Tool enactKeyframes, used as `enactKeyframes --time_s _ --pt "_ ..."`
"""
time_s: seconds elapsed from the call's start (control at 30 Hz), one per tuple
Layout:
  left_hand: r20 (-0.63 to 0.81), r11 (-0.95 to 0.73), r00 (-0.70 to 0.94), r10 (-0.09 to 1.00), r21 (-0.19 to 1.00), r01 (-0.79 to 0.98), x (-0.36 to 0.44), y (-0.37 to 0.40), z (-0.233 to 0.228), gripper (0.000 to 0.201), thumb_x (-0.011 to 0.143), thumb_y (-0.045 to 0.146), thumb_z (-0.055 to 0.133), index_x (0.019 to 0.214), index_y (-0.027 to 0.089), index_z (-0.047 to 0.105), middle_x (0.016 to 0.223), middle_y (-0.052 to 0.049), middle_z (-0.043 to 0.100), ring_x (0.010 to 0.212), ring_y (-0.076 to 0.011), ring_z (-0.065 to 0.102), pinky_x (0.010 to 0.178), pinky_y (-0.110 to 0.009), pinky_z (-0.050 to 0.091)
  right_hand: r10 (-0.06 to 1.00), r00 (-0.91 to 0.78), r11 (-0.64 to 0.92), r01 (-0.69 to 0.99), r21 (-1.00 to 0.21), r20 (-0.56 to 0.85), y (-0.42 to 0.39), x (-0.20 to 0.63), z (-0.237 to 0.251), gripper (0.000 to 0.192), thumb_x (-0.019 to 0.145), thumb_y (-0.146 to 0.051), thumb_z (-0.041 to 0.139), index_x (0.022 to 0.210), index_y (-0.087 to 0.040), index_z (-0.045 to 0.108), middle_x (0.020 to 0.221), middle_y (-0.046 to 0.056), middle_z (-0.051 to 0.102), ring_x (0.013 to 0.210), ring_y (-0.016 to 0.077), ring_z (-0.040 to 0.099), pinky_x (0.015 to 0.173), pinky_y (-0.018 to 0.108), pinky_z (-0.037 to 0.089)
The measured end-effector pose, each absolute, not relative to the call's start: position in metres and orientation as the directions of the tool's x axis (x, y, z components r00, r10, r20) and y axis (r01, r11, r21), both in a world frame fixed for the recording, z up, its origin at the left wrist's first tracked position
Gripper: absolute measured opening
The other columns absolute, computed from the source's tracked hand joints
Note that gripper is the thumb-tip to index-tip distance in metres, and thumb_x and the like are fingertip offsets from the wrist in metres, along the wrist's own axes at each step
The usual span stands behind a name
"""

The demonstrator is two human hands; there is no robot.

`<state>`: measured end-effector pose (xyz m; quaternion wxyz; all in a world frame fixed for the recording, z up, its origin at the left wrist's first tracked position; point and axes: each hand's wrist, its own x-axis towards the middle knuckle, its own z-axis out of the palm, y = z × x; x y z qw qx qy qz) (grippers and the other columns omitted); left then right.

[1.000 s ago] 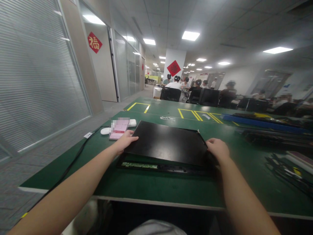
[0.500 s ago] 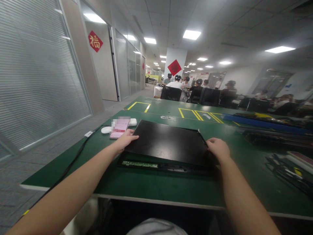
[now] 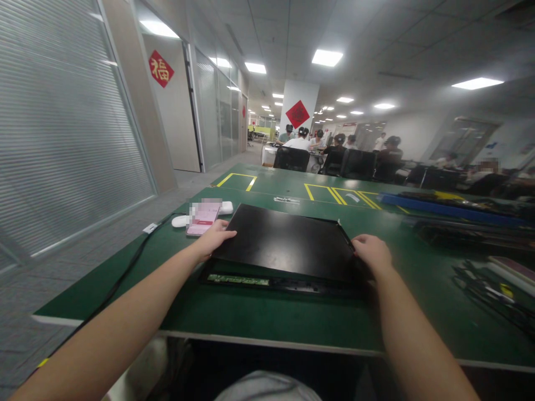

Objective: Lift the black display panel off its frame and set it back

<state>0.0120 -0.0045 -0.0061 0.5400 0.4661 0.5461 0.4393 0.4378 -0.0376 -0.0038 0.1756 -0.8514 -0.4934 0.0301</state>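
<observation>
A: Where do we locate the black panel [image 3: 284,239]?
B: We locate it over the green table [image 3: 267,320], between our two hands, broad face up. Its glossy surface reflects light near the middle. We cannot tell whether its underside touches the tabletop.

A: What is the state of our left hand [image 3: 216,238]?
B: We grasp the panel's left edge with it. The thumb lies over the upper face; the other fingers are largely hidden.

A: And our right hand [image 3: 371,253]?
B: We grip the right edge with it, fingers curled in at the side. We cannot tell whether it also pinches the dark frame strip [image 3: 301,286].

A: Where does that strip lie?
B: We find it along the panel's near edge, on our side of it. A green circuit board [image 3: 239,280] sits in its left portion.

A: Which items do we note around the work?
B: Near our left hand, a phone [image 3: 204,221] lies with its screen lit, a white object [image 3: 180,221] just beside it. A black cable [image 3: 125,273] runs along the table's left side. To our right, we see bundled cables [image 3: 493,292] and, farther back, a blue tray [image 3: 451,210].
</observation>
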Motion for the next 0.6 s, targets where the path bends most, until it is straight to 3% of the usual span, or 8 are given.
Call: enactKeyframes --time_s 0.6 --pt "-0.179 0.179 0.003 0.984 0.983 0.049 0.0128 -0.0057 -0.0048 0.035 0.077 0.014 0.068 0.103 0.021 0.046 0.069 -0.001 0.069 0.053 -0.0198 0.068 0.049 -0.028 0.054 0.856 0.503 -0.446 0.836 -0.319 0.121 -0.0358 0.4414 -0.0069 0.032 0.076 -0.036 0.049 0.093 -0.028 0.075 0.088 0.008 0.073 0.078 0.0230 0.066 0.061 0.030 0.044"
